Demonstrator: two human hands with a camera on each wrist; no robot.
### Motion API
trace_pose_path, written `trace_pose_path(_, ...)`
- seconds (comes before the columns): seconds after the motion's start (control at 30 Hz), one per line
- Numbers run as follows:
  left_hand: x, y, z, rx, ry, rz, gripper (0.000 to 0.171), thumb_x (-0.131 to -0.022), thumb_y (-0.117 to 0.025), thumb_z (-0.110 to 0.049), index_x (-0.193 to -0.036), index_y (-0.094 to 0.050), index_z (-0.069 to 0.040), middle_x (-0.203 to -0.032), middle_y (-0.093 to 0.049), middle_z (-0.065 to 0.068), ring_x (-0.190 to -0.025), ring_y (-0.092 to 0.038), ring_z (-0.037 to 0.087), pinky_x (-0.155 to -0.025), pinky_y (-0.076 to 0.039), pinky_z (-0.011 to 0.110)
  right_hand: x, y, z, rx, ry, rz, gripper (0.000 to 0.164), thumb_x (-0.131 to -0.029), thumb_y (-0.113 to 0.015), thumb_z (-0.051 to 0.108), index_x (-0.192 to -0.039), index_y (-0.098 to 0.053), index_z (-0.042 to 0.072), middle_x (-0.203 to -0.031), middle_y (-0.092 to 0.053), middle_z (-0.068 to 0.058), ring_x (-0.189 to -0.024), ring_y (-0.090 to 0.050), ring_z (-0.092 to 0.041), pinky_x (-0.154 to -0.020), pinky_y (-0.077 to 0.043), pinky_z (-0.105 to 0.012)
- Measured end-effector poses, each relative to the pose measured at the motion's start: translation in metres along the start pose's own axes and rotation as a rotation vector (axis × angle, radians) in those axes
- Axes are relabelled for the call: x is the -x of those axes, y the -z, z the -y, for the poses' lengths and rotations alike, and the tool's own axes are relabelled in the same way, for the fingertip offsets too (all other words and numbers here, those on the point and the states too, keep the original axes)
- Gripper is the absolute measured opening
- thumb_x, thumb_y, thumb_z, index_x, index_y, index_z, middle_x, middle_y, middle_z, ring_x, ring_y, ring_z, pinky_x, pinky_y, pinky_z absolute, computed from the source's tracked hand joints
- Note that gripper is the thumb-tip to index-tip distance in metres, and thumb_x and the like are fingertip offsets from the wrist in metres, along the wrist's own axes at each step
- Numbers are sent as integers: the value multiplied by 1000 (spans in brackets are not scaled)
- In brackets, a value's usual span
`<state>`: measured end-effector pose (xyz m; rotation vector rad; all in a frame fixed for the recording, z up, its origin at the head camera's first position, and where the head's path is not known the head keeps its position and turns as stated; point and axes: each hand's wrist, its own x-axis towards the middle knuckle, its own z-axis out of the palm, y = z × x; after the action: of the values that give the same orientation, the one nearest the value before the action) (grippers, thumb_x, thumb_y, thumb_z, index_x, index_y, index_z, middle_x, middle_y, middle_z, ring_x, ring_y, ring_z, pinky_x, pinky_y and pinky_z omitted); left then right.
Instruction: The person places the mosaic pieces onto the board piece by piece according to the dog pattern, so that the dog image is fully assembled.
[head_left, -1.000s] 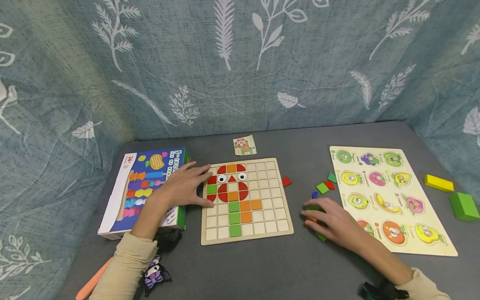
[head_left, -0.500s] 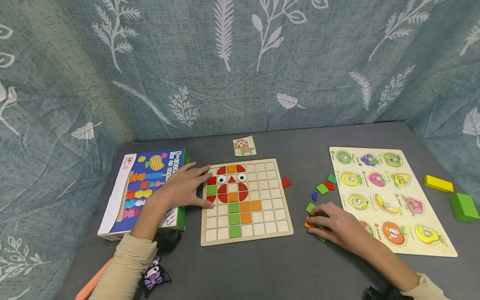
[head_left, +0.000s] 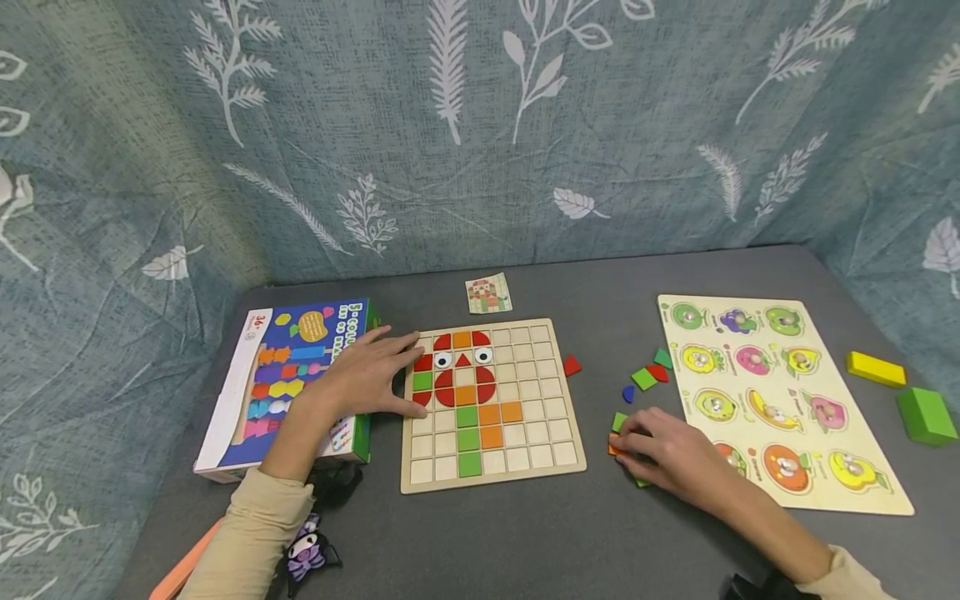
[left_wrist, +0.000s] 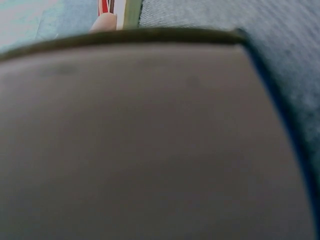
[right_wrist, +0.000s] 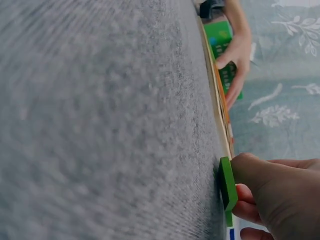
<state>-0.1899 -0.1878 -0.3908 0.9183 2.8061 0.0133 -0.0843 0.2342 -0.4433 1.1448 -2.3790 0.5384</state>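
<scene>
My left hand [head_left: 366, 372] rests at the left edge of a wooden grid board [head_left: 525, 472], thumb and fingers spread on its rim. Red, orange and green tiles and two eye tiles fill part of the grid. To the right of the board, the fingers of my right hand [head_left: 663, 454] pinch an orange square tile [head_left: 613, 444], mostly covered by the fingertips. One green tile [head_left: 619, 422] lies just beyond it; another green tile [right_wrist: 228, 185] stands out close to the thumb in the right wrist view. The box's blurred side [left_wrist: 150, 140] blocks most of the left wrist view.
A toy box [head_left: 300, 333] stands left of the board, a picture card [head_left: 488, 293] behind it. Loose red [head_left: 572, 366], blue [head_left: 628, 393] and green tiles lie to the right. Farther right are a fruit puzzle board [head_left: 750, 329], a yellow block [head_left: 876, 368] and a green block [head_left: 927, 416].
My right hand has shifted slightly right and its fingers have drawn together on the orange tile, uncovering a green tile beyond. The left hand has stayed in place on the board.
</scene>
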Motion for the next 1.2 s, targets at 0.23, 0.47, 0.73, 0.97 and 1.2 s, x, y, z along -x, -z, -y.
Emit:
trace_pose_path(0.23,-1,-1,1,4,4,6,101,-73,-64,-74,-147,-43,-9,-156,-37,13,-143,-38,33,-123,-16,53,-7,3,2,9,14,76,5,-86,-74,21,-90,-74,23,-91,-63,11,-79,-53,-6,-63,-46,-17)
trace_pose_path(0.47,-1,0,1,-4,5,0,100,-73,-64,-74,-147,-44,-9,-156,-37,13,-143,-37,33,-123,-17,53,-13,1,-4,5,41,104,24,-77,-80,19,-100,-74,24,-96,-67,10,-82,-56,-6,-66,-48,-18)
trace_pose_path(0.73,0,0,1,-14,0,3,100,-74,-63,-74,-147,-43,-10,-156,-37,13,-144,-36,32,-123,-17,52,-26,-10,-3,-112,60,48,20,-91,-68,29,-107,-75,18,-99,-65,6,-85,-57,-4,-70,-48,-18)
trace_pose_path(0.97,0,0,1,-14,-3,1,98,-74,-64,-73,-146,-44,-9,-156,-37,13,-145,-34,32,-123,-17,52,-66,-36,19,-164,174,36,27,-78,-80,13,-104,-74,15,-98,-64,2,-83,-59,-6,-67,-51,-15)
trace_pose_path(1.2,1,-1,1,2,0,6,99,-74,-64,-73,-146,-45,-8,-156,-36,13,-145,-33,32,-123,-16,52,-87,-54,33,-149,157,105,20,-81,-79,18,-100,-76,14,-96,-65,0,-85,-61,-8,-72,-55,-17)
